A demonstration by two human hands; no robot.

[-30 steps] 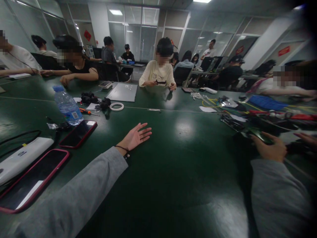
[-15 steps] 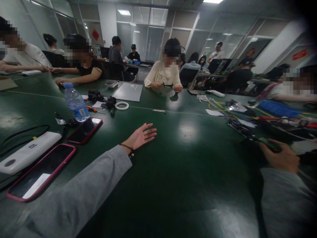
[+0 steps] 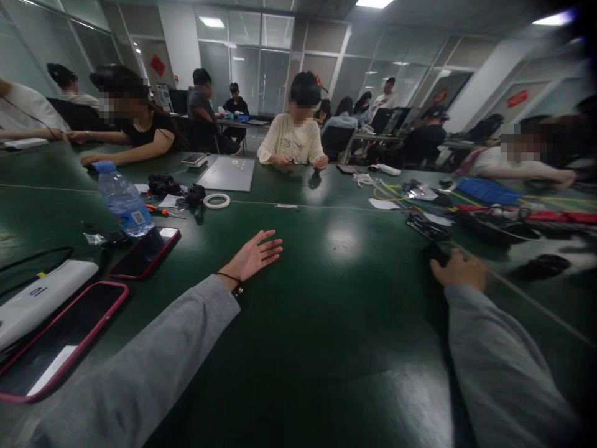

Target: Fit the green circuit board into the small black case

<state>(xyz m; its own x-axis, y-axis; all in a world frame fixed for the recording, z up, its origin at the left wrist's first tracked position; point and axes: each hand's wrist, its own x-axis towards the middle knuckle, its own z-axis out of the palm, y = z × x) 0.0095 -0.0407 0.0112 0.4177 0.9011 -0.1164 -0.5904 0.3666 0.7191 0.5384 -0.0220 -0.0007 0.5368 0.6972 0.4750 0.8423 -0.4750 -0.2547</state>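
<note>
Head cam: L hand [image 3: 254,255] open, R hand [image 3: 459,269] curled, grip unclear; pwr bank [image 3: 41,298] reads "10".

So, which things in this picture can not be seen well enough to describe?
- Head view: what the right hand holds, if anything; the curled hand itself hides it.
- Head view: pink-cased phone, cut off by the left edge.
- Head view: white power bank, also cut by the left edge.
- Head view: pile of cables at the right, too blurred to sort.
- Head view: water bottle label print, too small.
</note>
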